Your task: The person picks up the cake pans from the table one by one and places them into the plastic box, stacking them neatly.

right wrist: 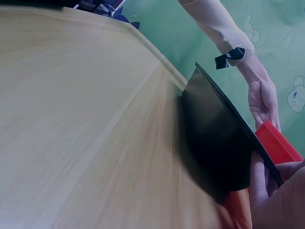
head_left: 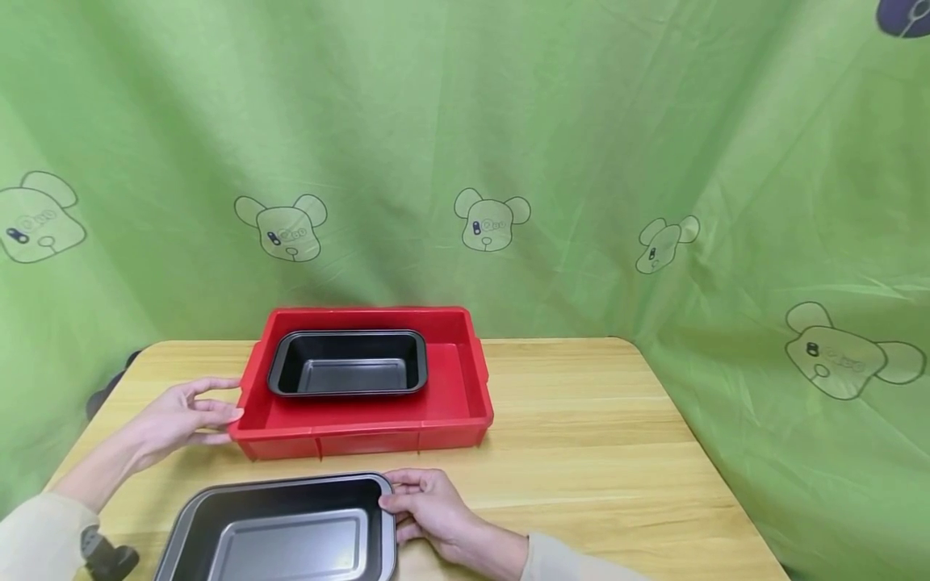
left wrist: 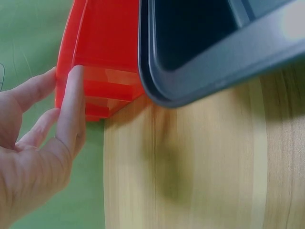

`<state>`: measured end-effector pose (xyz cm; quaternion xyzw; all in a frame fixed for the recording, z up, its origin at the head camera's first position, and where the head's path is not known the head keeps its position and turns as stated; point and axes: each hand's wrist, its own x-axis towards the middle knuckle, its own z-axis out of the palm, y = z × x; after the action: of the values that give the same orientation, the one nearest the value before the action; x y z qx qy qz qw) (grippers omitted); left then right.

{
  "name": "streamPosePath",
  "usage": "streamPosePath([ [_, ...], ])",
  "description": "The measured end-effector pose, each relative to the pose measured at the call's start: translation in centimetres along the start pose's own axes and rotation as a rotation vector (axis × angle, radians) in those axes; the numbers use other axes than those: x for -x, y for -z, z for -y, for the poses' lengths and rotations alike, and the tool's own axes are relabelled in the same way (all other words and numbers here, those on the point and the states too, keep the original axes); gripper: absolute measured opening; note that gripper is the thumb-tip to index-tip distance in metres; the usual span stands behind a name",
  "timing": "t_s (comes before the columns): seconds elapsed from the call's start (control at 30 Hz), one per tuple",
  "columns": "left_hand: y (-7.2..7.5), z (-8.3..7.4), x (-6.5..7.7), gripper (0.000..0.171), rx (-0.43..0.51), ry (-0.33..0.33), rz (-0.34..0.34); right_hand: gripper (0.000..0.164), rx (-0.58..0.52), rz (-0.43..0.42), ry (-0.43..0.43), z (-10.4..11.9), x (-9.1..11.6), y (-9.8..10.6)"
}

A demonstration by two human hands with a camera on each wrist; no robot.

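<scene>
A shallow red plastic tray (head_left: 458, 387) sits on the table with a small black loaf pan (head_left: 349, 378) in its left part. My left hand (head_left: 178, 420) is at the tray's left end, thumb over the rim and fingers against the outer wall, as the left wrist view also shows. Nearer to me, a larger dark grey baking pan (head_left: 291, 545) is held by its right end. My right hand (head_left: 436, 512) pinches that rim, thumb on top and fingers underneath. In the right wrist view the pan's dark underside (right wrist: 214, 138) shows above the table, with shadow below.
The light wooden table (head_left: 596, 452) extends to the right of the tray. A green cloth (head_left: 407, 137) printed with bear heads hangs behind and at both sides. A dark object (head_left: 109, 391) sits beyond the table's left edge.
</scene>
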<state>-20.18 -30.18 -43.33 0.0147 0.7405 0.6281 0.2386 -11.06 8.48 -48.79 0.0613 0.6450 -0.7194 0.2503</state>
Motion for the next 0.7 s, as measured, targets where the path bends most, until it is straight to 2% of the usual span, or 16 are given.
streamPosePath([
  [0.7,0.0,0.1,0.0,0.083,0.000,-0.011,0.011,0.041,0.009,0.024,0.002,0.3,1.1,3.4],
])
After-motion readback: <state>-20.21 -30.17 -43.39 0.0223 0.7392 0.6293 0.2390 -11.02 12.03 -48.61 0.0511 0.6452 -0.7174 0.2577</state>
